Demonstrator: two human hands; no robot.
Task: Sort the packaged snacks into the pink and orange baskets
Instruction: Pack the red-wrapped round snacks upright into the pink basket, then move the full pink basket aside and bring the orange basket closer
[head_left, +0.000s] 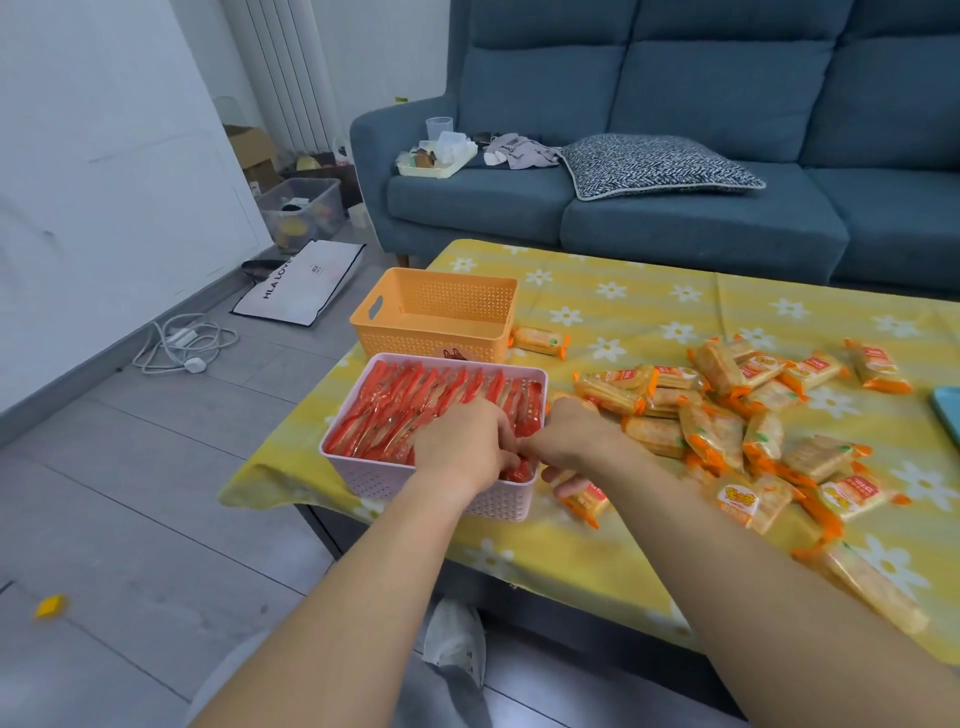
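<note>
Over the bench's (623, 291) near-left corner, hands close together: left hand (467, 441) curled on red packets (415, 405) packed in the pink basket (374, 483); right hand (569, 434) just outside its rim, fingers on an orange packet (589, 503), grip unclear. Orange basket (395, 343) just behind.

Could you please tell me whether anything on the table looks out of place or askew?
One clear cracker packet with orange ends lies alone at the near edge of the yellow flowered tablecloth, away from the main pile of packets. The pink plastic basket also sits close to the table's corner.
</note>
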